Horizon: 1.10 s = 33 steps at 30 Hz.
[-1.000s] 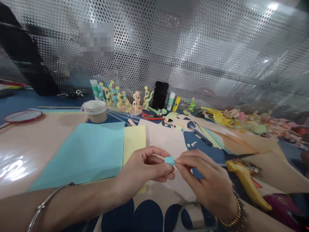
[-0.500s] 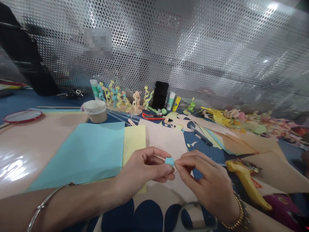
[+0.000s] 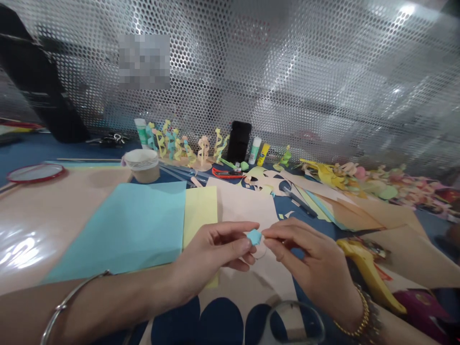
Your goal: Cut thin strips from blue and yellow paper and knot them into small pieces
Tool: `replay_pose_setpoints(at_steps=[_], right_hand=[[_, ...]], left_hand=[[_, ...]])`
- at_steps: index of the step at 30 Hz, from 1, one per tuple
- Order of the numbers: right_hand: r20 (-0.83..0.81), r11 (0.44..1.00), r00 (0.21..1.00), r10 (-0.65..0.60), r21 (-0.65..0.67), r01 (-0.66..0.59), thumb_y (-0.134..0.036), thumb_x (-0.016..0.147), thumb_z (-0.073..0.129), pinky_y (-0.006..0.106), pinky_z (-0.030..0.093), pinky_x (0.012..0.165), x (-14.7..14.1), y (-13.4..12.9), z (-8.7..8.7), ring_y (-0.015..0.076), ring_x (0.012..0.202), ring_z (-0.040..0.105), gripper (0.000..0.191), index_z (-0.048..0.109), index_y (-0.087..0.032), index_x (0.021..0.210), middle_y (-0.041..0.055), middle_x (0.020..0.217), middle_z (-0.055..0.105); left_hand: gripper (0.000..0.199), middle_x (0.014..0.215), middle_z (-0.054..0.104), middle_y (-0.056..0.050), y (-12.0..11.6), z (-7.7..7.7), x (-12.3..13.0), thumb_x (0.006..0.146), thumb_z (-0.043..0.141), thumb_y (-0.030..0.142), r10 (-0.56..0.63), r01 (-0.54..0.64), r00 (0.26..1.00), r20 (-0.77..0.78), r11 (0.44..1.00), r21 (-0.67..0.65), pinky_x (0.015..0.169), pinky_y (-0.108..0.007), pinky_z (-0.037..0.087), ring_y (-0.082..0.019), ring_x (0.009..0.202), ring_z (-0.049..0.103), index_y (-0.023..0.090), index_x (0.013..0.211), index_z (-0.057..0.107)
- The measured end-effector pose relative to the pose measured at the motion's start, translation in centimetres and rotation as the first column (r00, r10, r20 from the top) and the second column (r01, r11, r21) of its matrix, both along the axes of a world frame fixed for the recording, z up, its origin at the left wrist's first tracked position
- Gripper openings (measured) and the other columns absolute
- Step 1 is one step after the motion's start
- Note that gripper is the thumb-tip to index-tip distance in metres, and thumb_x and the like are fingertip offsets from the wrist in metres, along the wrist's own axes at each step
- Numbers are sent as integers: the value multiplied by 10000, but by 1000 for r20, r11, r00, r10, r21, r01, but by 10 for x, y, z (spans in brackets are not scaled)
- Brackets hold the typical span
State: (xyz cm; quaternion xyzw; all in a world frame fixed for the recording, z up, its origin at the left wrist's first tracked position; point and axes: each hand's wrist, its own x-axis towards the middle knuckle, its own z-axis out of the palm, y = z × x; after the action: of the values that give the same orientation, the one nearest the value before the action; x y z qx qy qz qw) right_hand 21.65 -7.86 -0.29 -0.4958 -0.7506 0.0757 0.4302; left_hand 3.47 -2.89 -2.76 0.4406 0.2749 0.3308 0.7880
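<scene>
I've got this tiny blue paper scrap [image 3: 254, 236] pinched between my left hand [image 3: 212, 251] and my right hand [image 3: 309, 256], both about equally close, held just above the peach sheet [image 3: 244, 211], and it's too stubby to show a real long axis.

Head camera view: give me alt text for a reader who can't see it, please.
The left hand and right hand pinch a small blue paper piece over a peach paper sheet. A light blue sheet and a yellow sheet lie to the left; a black phone stands beyond, beside small paper figures.
</scene>
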Motion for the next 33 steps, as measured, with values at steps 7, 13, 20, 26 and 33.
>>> replay_pose_setpoints(at_steps=[7, 13, 20, 26, 33], right_hand=[[-3, 1000, 1000, 18, -11, -18, -115, 793, 625, 185, 509, 493, -1, 1, 0, 120, 614, 629, 108, 689, -200, 811, 17, 753, 687], [15, 999, 999, 50, 0, -50, -100, 797, 628, 177, 503, 499, 0, -1, -1, 101, 590, 604, 107, 686, -182, 834, 22, 763, 676], [79, 993, 992, 101, 49, -105, -99, 809, 630, 219, 544, 634, 1, -1, -1, 135, 720, 650, 130, 673, -198, 880, 18, 785, 682], [151, 988, 983, 108, 93, -123, -92, 826, 616, 199, 530, 697, 3, -1, -4, 122, 759, 649, 129, 675, -175, 905, 33, 826, 684], [124, 983, 985, 117, 127, -132, -60, 784, 623, 166, 520, 625, 0, 1, -4, 104, 701, 647, 140, 683, -145, 879, 36, 805, 679]], left_hand=[[236, 700, 676, 0, -2, -1, 1, 737, 754, 253, -1, 2, 1000, -9, 999, 44, 584, -193, 522, -97, 634, 606, 251, 973, 746], [212, 635, 664, 21, -3, 1, 1, 748, 743, 258, 0, 1, 1000, -11, 996, 91, 574, -167, 522, -72, 573, 585, 276, 959, 750], [213, 647, 669, 29, -4, -1, -1, 772, 710, 197, 24, -19, 999, -28, 988, 155, 602, -164, 532, -66, 580, 593, 271, 968, 747], [194, 760, 686, 3, -4, 0, 0, 779, 705, 217, 16, -9, 999, -46, 991, 134, 619, -185, 554, -101, 654, 661, 247, 965, 750], [166, 736, 694, 0, -2, -5, 1, 753, 739, 238, 27, -24, 999, -25, 995, 99, 643, -178, 550, -99, 679, 660, 238, 917, 760]])
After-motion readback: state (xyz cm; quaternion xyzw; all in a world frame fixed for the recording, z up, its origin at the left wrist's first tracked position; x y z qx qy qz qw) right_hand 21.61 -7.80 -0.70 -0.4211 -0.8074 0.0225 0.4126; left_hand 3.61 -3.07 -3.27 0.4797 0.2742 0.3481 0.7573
